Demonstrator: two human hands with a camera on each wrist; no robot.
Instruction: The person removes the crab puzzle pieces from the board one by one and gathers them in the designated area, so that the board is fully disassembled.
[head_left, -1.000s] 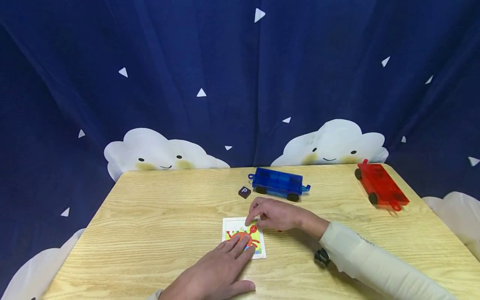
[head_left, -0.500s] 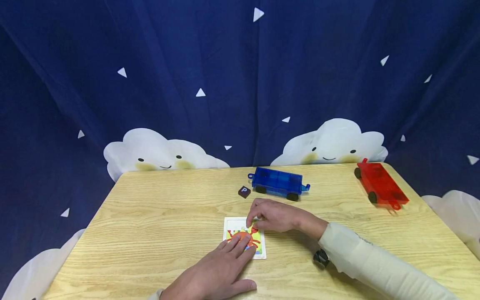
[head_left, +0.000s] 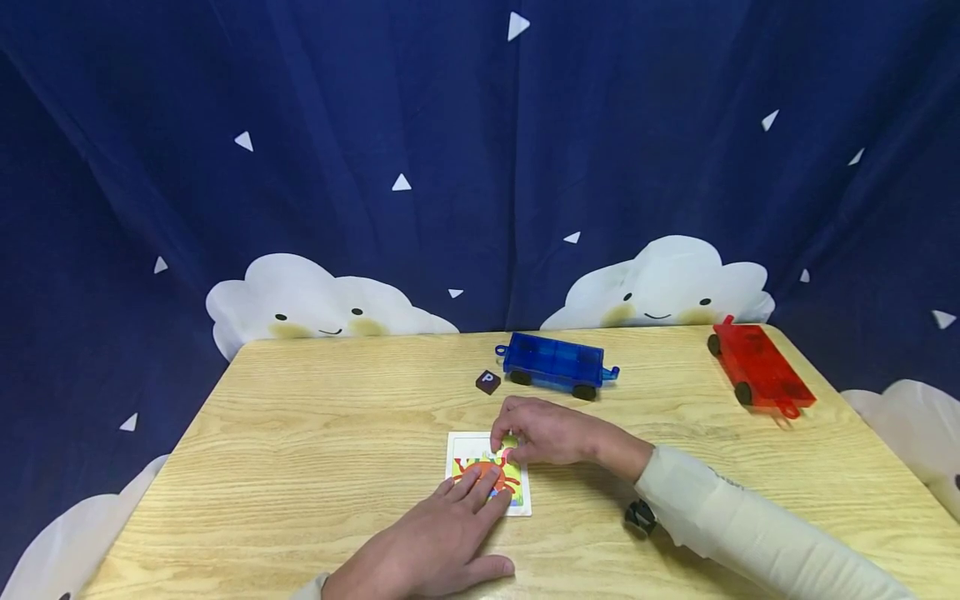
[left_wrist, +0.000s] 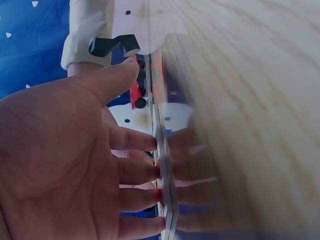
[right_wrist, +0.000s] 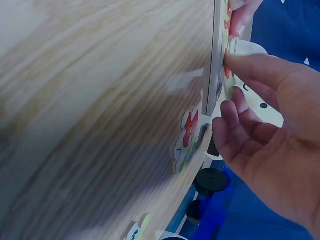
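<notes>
Nearest, the left hand (head_left: 435, 533) reaches in from the lower edge, back upward, its forearm slanting away to the right. Its fingers are extended and slightly spread, the tips resting on the face of a square white-bordered puzzle board (head_left: 460, 444) printed with an orange-red crab; the thumb stands off to the side, away from the board. The left wrist view shows the palm raised above the bench (head_left: 315, 417), with the fingertips alone meeting the board.

From the right, an arm in a cream sleeve (head_left: 750, 517) crosses toward the middle, a black device (head_left: 640, 517) beneath its cuff. The right hand (head_left: 557, 432) is bent inward over the board's far right corner, pinching a yellow-green puzzle piece (head_left: 510, 442) between thumb and fingers. The other fingers are curled in toward the palm. Whether the piece is fully seated cannot be told.

The right wrist view shows a loose red-marked piece (right_wrist: 187, 131) on the bench near the board, and part of another piece (right_wrist: 141, 228) farther along.

Beyond the right hand lie a dark tile (head_left: 488, 382) lettered P and, just beside it, a blue wagon (head_left: 557, 363). A red wagon (head_left: 763, 367) sits well apart, near the right edge. Behind hangs a navy curtain (head_left: 322, 125) with white triangles and smiling clouds.
</notes>
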